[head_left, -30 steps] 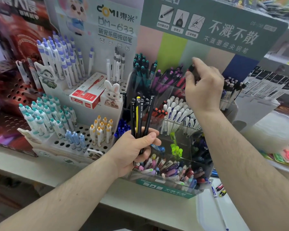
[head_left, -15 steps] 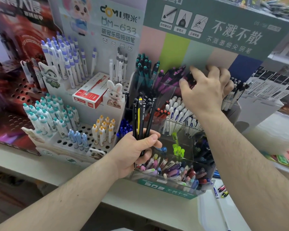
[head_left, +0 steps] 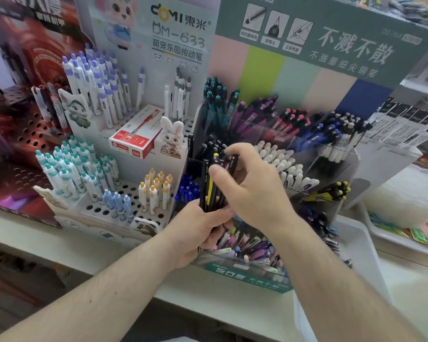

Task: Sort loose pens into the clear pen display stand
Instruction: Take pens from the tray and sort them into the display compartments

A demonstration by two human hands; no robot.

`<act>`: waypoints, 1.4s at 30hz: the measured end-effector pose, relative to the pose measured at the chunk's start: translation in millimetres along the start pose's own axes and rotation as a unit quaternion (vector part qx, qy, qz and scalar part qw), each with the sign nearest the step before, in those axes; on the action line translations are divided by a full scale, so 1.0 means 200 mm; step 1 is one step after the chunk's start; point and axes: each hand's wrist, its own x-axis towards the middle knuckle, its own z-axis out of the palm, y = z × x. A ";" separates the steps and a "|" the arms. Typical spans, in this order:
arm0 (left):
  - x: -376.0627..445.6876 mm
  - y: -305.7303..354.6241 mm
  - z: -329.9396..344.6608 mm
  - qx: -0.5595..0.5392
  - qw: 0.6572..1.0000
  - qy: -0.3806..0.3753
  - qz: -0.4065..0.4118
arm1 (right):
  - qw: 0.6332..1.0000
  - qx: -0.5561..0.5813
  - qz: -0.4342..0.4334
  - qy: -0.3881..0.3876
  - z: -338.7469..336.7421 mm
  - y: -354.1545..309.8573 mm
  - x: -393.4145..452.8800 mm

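At the centre of the frame the left hand (head_left: 203,230) holds a bundle of dark pens (head_left: 214,186) upright, its grip clamped round their lower barrels; one pen in the bundle has a yellow stripe and cap. The right hand (head_left: 255,191) reaches over the tops of the same bundle, thumb pressed on the front of the pens and fingertips curled round the caps, so its grip is closing on one or more pens; exactly which pen it pinches cannot be told.

Just behind and to the right stands the clear pen display stand (head_left: 341,166), its compartments stepped from the lower centre to the upper right of the frame. Teal, purple, pink and blue pens fill the back row, white-capped pens the middle, and mixed pastel pens lie in the front tray above the green label. A white perforated stand (head_left: 124,206) with upright pens sits at the left, with a red box (head_left: 134,137) on it.

The likely step is picking one pen out of the bundle for a compartment. The risks: pulling one pen may drag its neighbours loose, since they are packed tight in the left hand, and they could drop onto the bench (head_left: 220,307). The dark barrels look alike, so a pen could land in the wrong compartment. The crowded slots could also jam an incoming pen.
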 end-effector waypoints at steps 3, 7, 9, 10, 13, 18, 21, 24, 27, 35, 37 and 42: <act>-0.01 -0.02 0.00 0.033 0.999 0.021 -0.015 | 1.000 -0.023 0.000 -0.004 0.04 -0.01 -0.04; -0.02 -0.05 -0.01 0.064 0.997 0.023 -0.033 | 0.999 0.018 0.033 -0.013 0.07 0.02 -0.08; -0.03 -0.05 -0.02 0.070 0.997 0.025 -0.034 | 0.997 0.048 0.066 -0.008 0.08 0.03 -0.09; -0.03 -0.05 -0.02 0.074 0.996 0.028 -0.033 | 0.995 0.062 0.080 -0.004 0.08 0.03 -0.10; -0.03 -0.04 -0.03 0.091 0.995 0.032 -0.029 | 0.992 0.082 0.098 0.003 0.10 0.02 -0.11; -0.05 -0.04 -0.08 0.076 0.997 0.006 -0.017 | 0.976 0.160 0.150 0.010 0.08 0.05 -0.10; -0.05 -0.05 -0.13 0.001 1.000 0.002 -0.013 | 0.950 0.228 0.208 0.042 0.05 0.07 -0.08; -0.05 -0.06 -0.17 -0.087 0.996 0.008 -0.015 | 0.903 0.324 0.273 0.075 0.03 0.09 -0.07; -0.06 -0.06 -0.20 -0.187 0.982 -0.001 -0.017 | 0.860 0.386 0.319 0.103 0.04 0.10 -0.07; -0.05 -0.10 -0.23 -0.241 0.969 -0.028 0.035 | 0.805 0.458 0.358 0.122 0.10 0.09 -0.09; -0.05 -0.09 -0.24 -0.243 0.968 -0.047 0.039 | 0.791 0.471 0.368 0.132 0.12 0.08 -0.09; -0.06 -0.07 -0.28 -0.246 0.965 -0.089 0.037 | 0.767 0.503 0.370 0.147 0.12 0.04 -0.09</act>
